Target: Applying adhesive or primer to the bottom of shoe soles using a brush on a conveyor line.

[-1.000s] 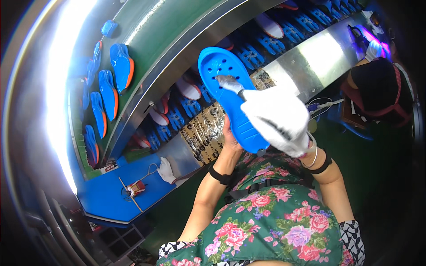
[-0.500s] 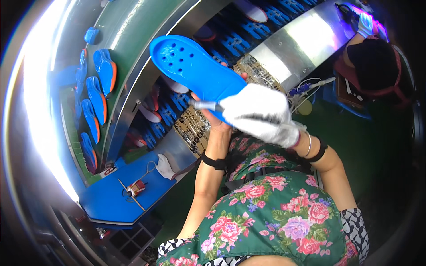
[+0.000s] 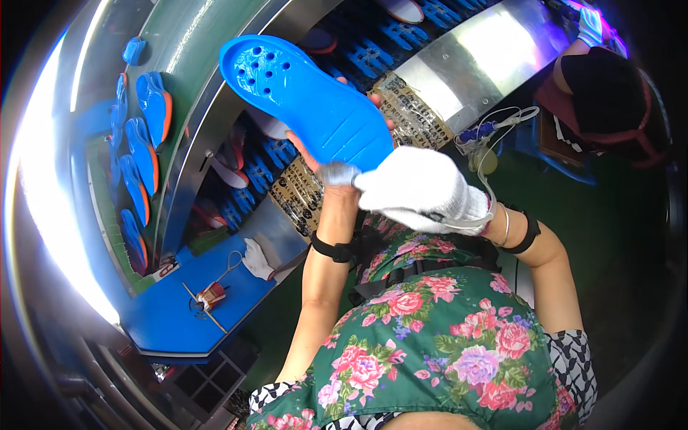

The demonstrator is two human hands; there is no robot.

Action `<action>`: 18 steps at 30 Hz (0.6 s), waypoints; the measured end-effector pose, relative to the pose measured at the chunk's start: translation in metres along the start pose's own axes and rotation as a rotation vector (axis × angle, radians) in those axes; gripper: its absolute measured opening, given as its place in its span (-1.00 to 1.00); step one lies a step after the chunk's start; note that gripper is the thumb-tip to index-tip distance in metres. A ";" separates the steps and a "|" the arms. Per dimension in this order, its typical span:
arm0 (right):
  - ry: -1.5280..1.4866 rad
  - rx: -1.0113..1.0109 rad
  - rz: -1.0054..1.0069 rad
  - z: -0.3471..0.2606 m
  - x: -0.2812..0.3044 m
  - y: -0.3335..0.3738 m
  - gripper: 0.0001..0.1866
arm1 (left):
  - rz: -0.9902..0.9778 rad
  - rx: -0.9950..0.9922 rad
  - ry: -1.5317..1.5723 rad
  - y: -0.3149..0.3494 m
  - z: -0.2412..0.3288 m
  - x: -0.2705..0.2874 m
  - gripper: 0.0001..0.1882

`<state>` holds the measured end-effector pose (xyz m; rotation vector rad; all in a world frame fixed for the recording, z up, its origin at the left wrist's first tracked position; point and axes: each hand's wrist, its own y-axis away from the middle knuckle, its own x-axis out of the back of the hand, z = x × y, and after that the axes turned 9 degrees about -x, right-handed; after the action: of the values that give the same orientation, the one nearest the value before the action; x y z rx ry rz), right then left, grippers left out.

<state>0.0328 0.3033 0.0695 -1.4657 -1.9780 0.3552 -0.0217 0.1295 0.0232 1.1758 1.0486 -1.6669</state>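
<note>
A blue shoe sole [image 3: 308,100] with several round holes at its far end is tilted up in front of me. Its upper face shines wet, with streaks toward the near end. My bare left hand [image 3: 307,152] supports it from underneath, fingertips showing along both long edges. My right hand [image 3: 423,186], in a white knitted glove, is closed on a brush [image 3: 338,174]. The brush head, smeared by motion, is at the near left edge of the sole; whether it touches is unclear. The glove hides the brush's handle.
Blue soles with orange edges [image 3: 145,143] lie on the green belt [image 3: 190,57] at left. A blue side table [image 3: 172,308] carries a red pot [image 3: 211,296] and a white glove [image 3: 256,259]. Racked blue parts sit below the metal rail. A co-worker [image 3: 605,100] is at far right.
The sole has shifted left and slightly up. My gloved hand and the brush have moved down off its middle to the near left edge, uncovering the heel area.
</note>
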 end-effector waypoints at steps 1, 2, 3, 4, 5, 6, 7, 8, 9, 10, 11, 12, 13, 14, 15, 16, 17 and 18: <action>-0.110 -0.033 -0.078 -0.002 0.006 0.001 -0.71 | 0.003 0.002 0.006 0.002 0.001 0.004 0.14; -0.146 -0.096 -0.055 -0.004 0.011 -0.001 -0.74 | 0.068 -0.031 -0.010 0.005 0.000 0.008 0.15; -0.189 -0.158 -0.037 -0.003 0.013 -0.002 -0.77 | 0.138 -0.070 -0.032 0.008 0.000 0.006 0.16; -0.267 -0.278 0.033 0.005 0.012 -0.001 -0.82 | 0.068 -0.051 0.066 0.007 -0.002 0.000 0.19; -0.211 -0.275 0.060 0.009 0.013 0.000 -0.79 | 0.076 -0.057 0.068 0.009 0.001 0.003 0.19; -0.089 -0.124 0.017 0.010 0.013 0.000 -0.78 | 0.071 0.012 0.033 0.006 0.006 0.005 0.20; 0.032 0.027 -0.027 0.010 0.012 0.001 -0.77 | 0.066 0.082 -0.001 0.005 0.010 0.008 0.22; -0.009 -0.011 -0.050 0.004 0.008 0.008 -0.72 | 0.019 0.131 0.054 0.006 0.012 0.013 0.26; -0.111 -0.074 -0.102 -0.001 0.008 0.010 -0.74 | 0.023 0.124 0.057 0.009 0.013 0.014 0.26; -0.213 -0.154 -0.114 -0.003 0.012 0.007 -0.78 | 0.124 0.064 -0.015 0.012 0.015 0.014 0.27; -0.315 -0.234 -0.125 -0.004 0.015 0.003 -0.81 | 0.226 0.004 -0.088 0.015 0.015 0.015 0.29; -0.273 -0.283 -0.062 -0.001 0.014 0.001 -0.85 | 0.170 -0.080 -0.079 0.009 0.010 -0.001 0.26; -0.231 -0.331 0.001 0.003 0.013 -0.001 -0.88 | 0.179 -0.090 -0.079 0.012 0.013 0.002 0.26; -0.154 -0.234 -0.007 0.005 0.011 -0.001 -0.85 | 0.168 -0.019 -0.069 0.013 0.018 0.008 0.26; -0.066 -0.137 -0.010 0.008 0.011 0.000 -0.82 | 0.149 0.059 -0.052 0.009 0.020 0.012 0.26; -0.041 -0.072 -0.061 0.006 0.010 0.004 -0.78 | 0.118 0.060 -0.046 0.006 0.020 0.013 0.26; -0.017 -0.007 -0.113 0.000 0.009 0.009 -0.73 | 0.118 0.057 -0.041 0.004 0.021 0.014 0.26; -0.037 -0.078 -0.167 -0.006 0.008 0.014 -0.72 | 0.107 0.064 -0.046 0.006 0.024 0.014 0.25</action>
<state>0.0455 0.3145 0.0692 -1.3369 -2.1479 0.2363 -0.0263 0.1032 0.0136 1.2080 0.8944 -1.6467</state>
